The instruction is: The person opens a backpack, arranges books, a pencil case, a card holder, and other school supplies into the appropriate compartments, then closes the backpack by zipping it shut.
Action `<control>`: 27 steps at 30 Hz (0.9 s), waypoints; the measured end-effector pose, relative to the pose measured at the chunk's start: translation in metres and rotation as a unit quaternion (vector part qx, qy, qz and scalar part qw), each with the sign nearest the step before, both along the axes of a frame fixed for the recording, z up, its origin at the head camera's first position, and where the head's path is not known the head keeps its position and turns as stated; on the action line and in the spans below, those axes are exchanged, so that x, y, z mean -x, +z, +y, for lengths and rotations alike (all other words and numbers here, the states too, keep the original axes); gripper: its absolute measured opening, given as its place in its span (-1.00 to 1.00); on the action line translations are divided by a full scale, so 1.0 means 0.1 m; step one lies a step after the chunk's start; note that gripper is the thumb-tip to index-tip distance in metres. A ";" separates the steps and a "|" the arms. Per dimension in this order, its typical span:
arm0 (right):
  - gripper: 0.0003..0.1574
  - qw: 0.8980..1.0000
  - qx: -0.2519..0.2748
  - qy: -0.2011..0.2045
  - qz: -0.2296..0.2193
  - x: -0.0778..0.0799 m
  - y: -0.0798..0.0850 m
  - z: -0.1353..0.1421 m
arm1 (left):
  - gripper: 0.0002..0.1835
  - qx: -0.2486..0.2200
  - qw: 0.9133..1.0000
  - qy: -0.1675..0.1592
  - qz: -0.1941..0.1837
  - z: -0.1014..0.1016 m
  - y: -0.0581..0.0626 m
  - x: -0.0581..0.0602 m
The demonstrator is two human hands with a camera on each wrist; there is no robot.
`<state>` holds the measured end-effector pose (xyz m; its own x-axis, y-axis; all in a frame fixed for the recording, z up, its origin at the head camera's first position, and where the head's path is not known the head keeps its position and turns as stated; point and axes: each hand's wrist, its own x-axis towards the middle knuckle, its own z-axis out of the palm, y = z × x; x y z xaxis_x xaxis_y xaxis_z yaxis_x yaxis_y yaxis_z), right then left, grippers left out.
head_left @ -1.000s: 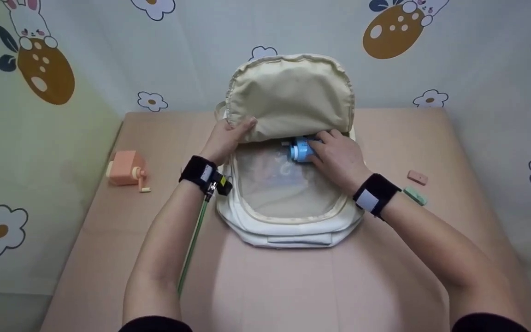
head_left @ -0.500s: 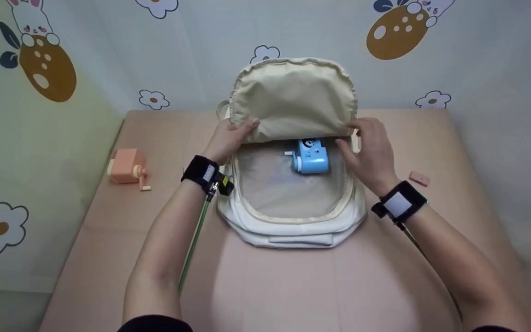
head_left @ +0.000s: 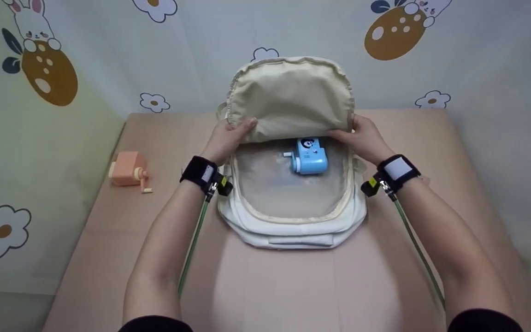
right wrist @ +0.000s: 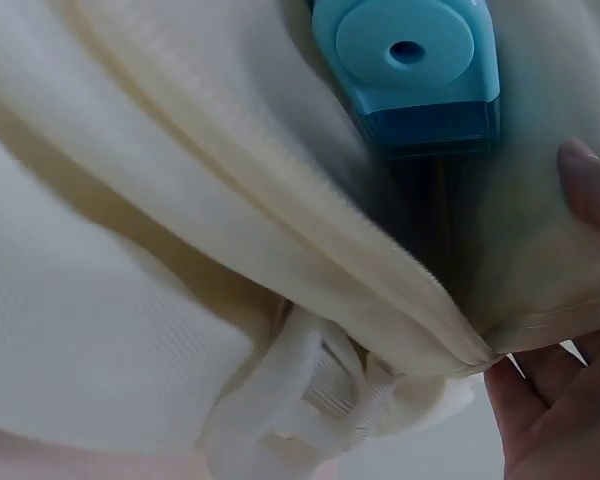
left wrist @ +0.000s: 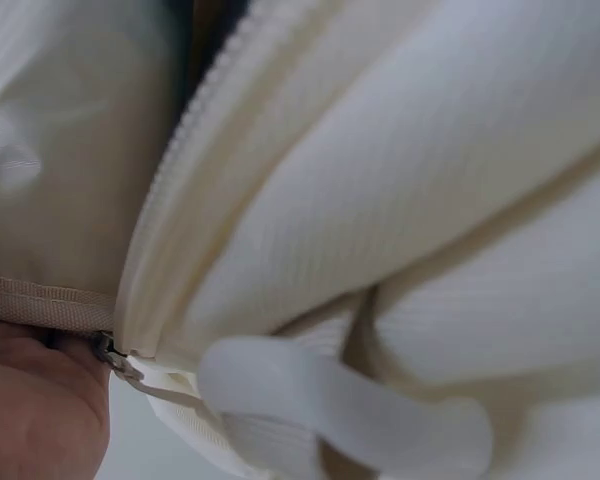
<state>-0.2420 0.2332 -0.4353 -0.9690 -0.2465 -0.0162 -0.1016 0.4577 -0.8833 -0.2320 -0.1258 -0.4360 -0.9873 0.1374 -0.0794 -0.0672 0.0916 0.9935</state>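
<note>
A cream backpack [head_left: 293,229] lies on the table with its zipped flap [head_left: 293,99] lifted at the back. On the backpack's translucent inner panel [head_left: 274,198] rests a blue hand-crank pencil sharpener [head_left: 313,161], its crank pointing left. My left hand [head_left: 225,138] grips the flap's left edge, thumb on the lining. At the opposite edge my right hand [head_left: 368,138] pinches the flap, thumb on the inside and fingers behind. The right wrist view shows the sharpener's round pencil hole [right wrist: 407,52] and the zipper [right wrist: 420,280] running up to my right hand.
A pink hand-crank pencil sharpener [head_left: 128,169] stands on the table [head_left: 155,258] at left. Behind the table hangs a patterned cloth [head_left: 201,60]. White buckles and straps [right wrist: 290,410] stick out at the backpack's side. My right wrist covers much of the right tabletop.
My right hand has let go of the blue pencil sharpener, leaving it on the panel, then moved right and taken the flap's right edge. My left hand has kept its grip.
</note>
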 end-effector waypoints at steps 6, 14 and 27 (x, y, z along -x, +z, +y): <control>-0.36 0.998 -0.023 -0.038 0.034 0.02 0.04 -0.07 | -0.63 -0.030 0.999 -0.004 0.012 0.00 0.05 -0.02; -0.43 0.995 -0.044 -0.075 0.044 0.04 0.09 -0.14 | -0.49 0.005 0.999 -0.011 0.033 -0.07 0.05 -0.12; -0.40 0.994 -0.051 -0.089 0.035 0.05 0.11 -0.20 | -0.19 0.233 0.969 0.018 0.075 -0.96 -0.02 -0.51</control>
<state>-0.2468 0.2133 -0.4240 -0.9967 -0.0723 0.0376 -0.0718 0.5605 -0.8251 -0.1808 -0.2213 -0.4377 -0.9960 0.0868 0.0200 0.0633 0.5328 0.8439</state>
